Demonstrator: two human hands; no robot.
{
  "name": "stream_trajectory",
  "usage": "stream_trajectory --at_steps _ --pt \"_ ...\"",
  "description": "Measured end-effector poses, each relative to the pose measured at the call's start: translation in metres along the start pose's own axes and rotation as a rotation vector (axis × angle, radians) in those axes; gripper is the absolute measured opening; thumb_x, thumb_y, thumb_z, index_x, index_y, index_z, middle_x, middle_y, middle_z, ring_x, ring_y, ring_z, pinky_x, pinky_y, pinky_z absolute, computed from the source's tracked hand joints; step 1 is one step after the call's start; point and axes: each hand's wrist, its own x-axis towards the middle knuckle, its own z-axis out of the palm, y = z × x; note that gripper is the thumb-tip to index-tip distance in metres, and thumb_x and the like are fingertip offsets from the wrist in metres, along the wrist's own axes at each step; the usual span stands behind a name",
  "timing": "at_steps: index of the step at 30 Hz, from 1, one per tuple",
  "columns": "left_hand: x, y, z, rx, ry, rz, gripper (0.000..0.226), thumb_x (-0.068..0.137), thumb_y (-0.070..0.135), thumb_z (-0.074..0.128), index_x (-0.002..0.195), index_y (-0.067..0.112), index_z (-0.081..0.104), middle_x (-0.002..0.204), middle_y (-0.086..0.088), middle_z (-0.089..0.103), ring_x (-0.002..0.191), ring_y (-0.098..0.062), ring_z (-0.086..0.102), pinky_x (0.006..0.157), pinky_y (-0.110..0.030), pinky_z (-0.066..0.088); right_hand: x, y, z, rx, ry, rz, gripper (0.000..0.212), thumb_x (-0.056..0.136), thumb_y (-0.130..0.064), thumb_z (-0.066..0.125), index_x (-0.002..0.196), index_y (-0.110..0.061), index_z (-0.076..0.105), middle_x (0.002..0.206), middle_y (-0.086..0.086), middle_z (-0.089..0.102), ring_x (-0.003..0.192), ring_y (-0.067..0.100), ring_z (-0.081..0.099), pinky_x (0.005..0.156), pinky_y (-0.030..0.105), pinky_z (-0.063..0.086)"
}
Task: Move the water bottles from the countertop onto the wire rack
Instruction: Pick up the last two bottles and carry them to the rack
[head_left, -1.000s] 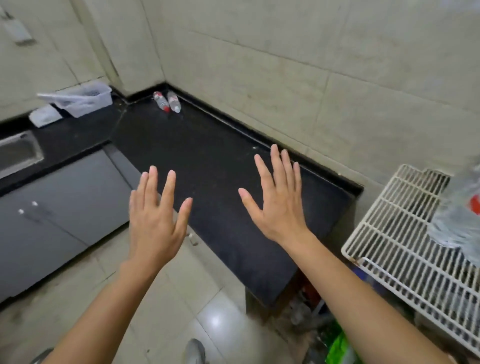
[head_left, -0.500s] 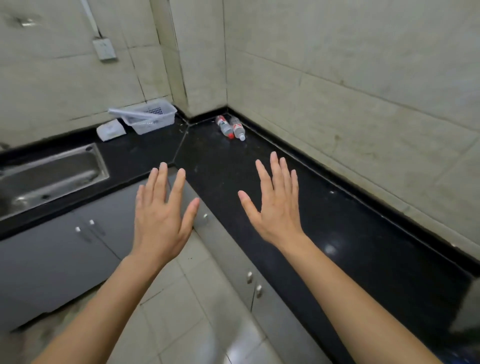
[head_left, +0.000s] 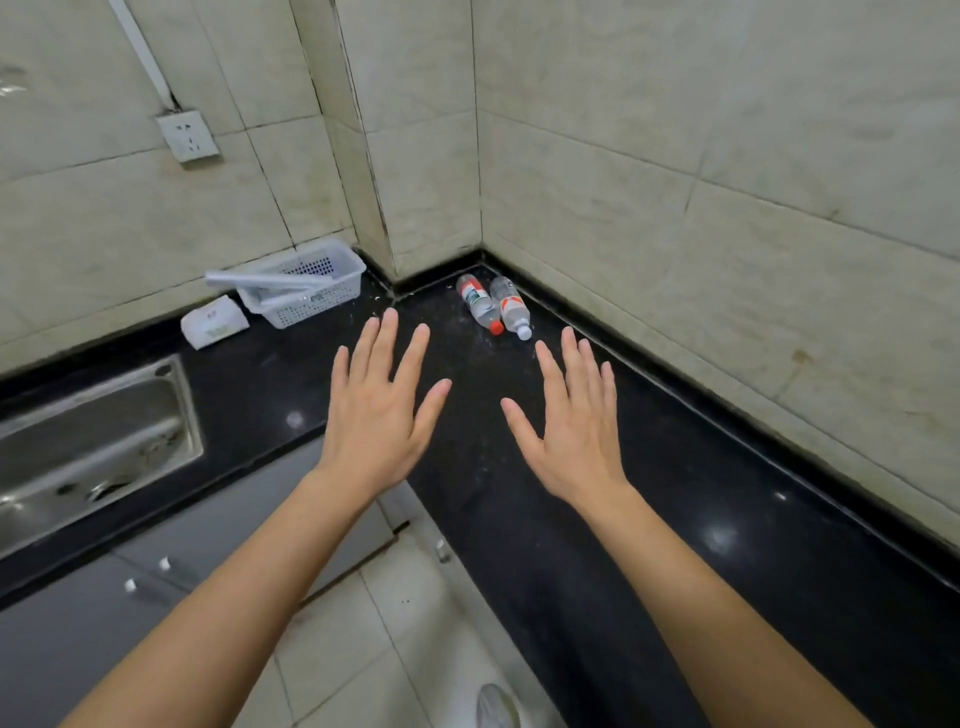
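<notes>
Nearest the camera, both bare forearms reach forward over the tiled floor (head_left: 332, 691) and the inner corner of the black L-shaped surface (head_left: 675, 545). The left hand (head_left: 376, 423) and the right hand (head_left: 574, 434) hover palm-down above the surface with fingers spread and straight; each grip is released, holding and touching nothing. Left of the left hand sits a steel sink (head_left: 98, 447) set into the surface. Farther back, two clear water bottles lie on their sides, touching each other, in the far corner where the tiled walls meet. The red-capped bottle (head_left: 478, 301) and the white-capped bottle (head_left: 511, 307) both have their long axes running from the corner toward the hands, caps nearest the person. Bare surface lies between the fingertips and the caps. Left of the bottles, against the wall, stand a white perforated plastic basket (head_left: 311, 291) and a white tissue packet (head_left: 214, 322), with a wall socket (head_left: 187, 136) above.
</notes>
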Motion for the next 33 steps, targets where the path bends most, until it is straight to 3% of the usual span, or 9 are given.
stream_trajectory --at_steps 5,12,18,24,28,33 --pt "0.097 -0.031 0.036 0.028 -0.055 0.022 0.065 0.104 0.054 0.029 0.158 0.018 0.030 0.166 -0.016 0.020 0.155 -0.033 0.016 0.122 -0.058 0.020 0.089 0.024 0.040 0.038 -0.064 0.063 0.076 0.101 -0.055 0.043 0.160 -0.012 0.023 0.169 0.014 0.012 0.157 0.030 0.012 0.126 0.053 0.012" --pt "0.207 -0.065 0.102 0.035 -0.123 0.080 0.066 0.102 0.049 0.046 0.156 0.014 0.033 0.165 -0.019 0.024 0.153 -0.036 0.022 0.121 -0.058 0.023 0.169 0.058 0.098 -0.010 -0.108 0.153 0.074 0.099 -0.056 0.043 0.158 -0.012 0.028 0.166 0.015 0.023 0.154 0.032 0.023 0.123 0.053 0.023" --pt "0.300 -0.110 0.196 0.113 -0.311 0.243 0.075 0.098 0.047 0.051 0.159 0.014 0.023 0.167 -0.017 0.018 0.155 -0.034 0.015 0.123 -0.056 0.019 0.217 0.091 0.163 -0.082 -0.226 0.304 0.074 0.102 -0.053 0.044 0.161 -0.015 0.020 0.169 0.014 0.013 0.155 0.033 0.019 0.125 0.049 0.020" --pt "0.381 -0.163 0.315 0.078 -0.580 0.204 0.088 0.093 0.042 0.060 0.159 0.005 0.014 0.167 -0.017 0.014 0.155 -0.033 0.009 0.122 -0.057 0.020 0.264 0.119 0.234 -0.172 -0.347 0.541 0.075 0.103 -0.052 0.043 0.162 -0.015 0.015 0.170 0.012 0.009 0.155 0.031 0.018 0.124 0.046 0.022" --pt "0.421 -0.176 0.380 0.125 -0.722 0.386 0.091 0.090 0.028 0.061 0.159 0.006 0.008 0.168 -0.017 0.003 0.156 -0.035 0.000 0.121 -0.061 0.014 0.296 0.125 0.286 -0.113 -0.453 0.681 0.076 0.102 -0.046 0.048 0.162 -0.014 0.012 0.170 0.012 0.008 0.155 0.031 0.017 0.120 0.047 0.027" --pt "0.453 -0.167 0.436 0.194 -0.715 0.743 0.088 0.089 0.013 0.061 0.161 0.015 0.011 0.169 -0.014 0.003 0.157 -0.030 -0.001 0.121 -0.062 0.009 0.321 0.126 0.347 0.053 -0.525 1.007 0.081 0.101 -0.034 0.054 0.162 -0.010 0.005 0.169 0.012 0.010 0.153 0.033 0.020 0.119 0.048 0.031"
